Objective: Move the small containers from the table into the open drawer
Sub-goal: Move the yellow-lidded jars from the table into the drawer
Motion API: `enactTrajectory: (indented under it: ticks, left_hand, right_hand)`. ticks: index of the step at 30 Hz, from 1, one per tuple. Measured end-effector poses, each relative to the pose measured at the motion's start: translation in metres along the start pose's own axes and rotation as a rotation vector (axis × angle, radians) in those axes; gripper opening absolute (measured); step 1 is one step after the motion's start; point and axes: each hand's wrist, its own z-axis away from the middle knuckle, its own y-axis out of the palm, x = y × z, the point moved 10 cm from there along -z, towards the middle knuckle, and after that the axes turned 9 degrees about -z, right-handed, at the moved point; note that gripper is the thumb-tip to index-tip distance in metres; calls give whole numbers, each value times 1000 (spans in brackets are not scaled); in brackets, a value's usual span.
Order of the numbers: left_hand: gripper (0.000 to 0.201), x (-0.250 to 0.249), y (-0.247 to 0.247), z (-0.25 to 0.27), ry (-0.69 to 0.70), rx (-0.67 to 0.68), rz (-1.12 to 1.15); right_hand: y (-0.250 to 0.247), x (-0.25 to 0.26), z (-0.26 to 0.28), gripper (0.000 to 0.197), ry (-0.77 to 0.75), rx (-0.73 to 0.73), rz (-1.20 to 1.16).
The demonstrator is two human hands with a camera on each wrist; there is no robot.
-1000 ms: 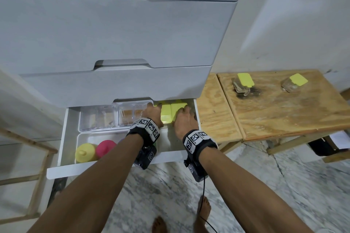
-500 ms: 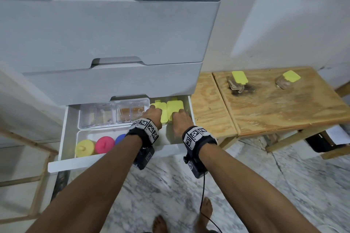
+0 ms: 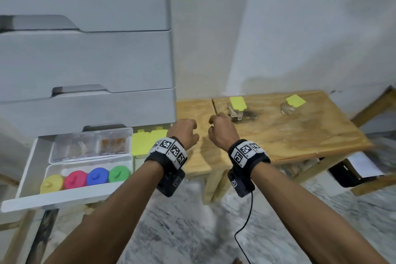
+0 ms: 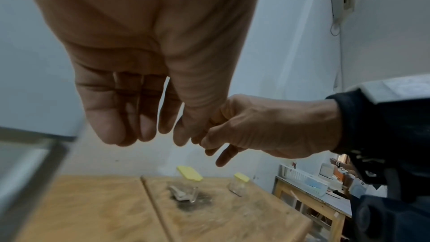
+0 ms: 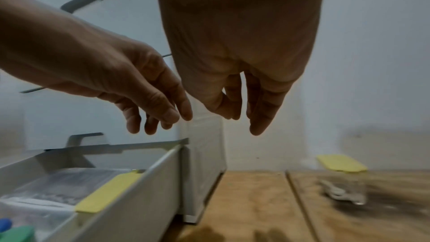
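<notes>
Two small clear containers with yellow lids stand on the wooden table (image 3: 310,135): the nearer container (image 3: 235,106) (image 4: 187,187) (image 5: 342,181) and the farther container (image 3: 292,105) (image 4: 239,183). Yellow-lidded containers (image 3: 142,142) (image 5: 109,192) sit in the right part of the open white drawer (image 3: 53,198). My left hand (image 3: 185,133) (image 4: 139,132) hangs empty with relaxed fingers over the table's left end. My right hand (image 3: 218,127) (image 5: 239,117) is empty too, fingers loose, just left of the nearer container.
The drawer also holds a clear divided box (image 3: 90,146) and a tray with yellow, pink, blue and green round lids (image 3: 85,178). Closed grey drawers (image 3: 85,66) rise above. A white wall backs the table. Marble floor lies below.
Both hands have let go of the yellow-lidded containers in the drawer and moved up and right over the table. The head view has swung right.
</notes>
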Motion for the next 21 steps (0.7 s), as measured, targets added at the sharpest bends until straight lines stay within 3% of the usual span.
enactTrajectory:
  ticks: [5, 9, 14, 21]
  left_hand:
    - [33, -101, 15, -41, 37, 31, -24]
    - [31, -156, 35, -72, 42, 65, -76]
    - [41, -181, 63, -119, 42, 146, -169]
    - [65, -176, 94, -211, 72, 245, -401]
  right_hand:
    - [-69, -103, -4, 30, 59, 6, 57]
    - [-114, -184, -13, 34, 128, 38, 145]
    - [-143, -273, -40, 35, 195, 112, 276]
    - [-152, -366, -108, 50, 275, 218, 411]
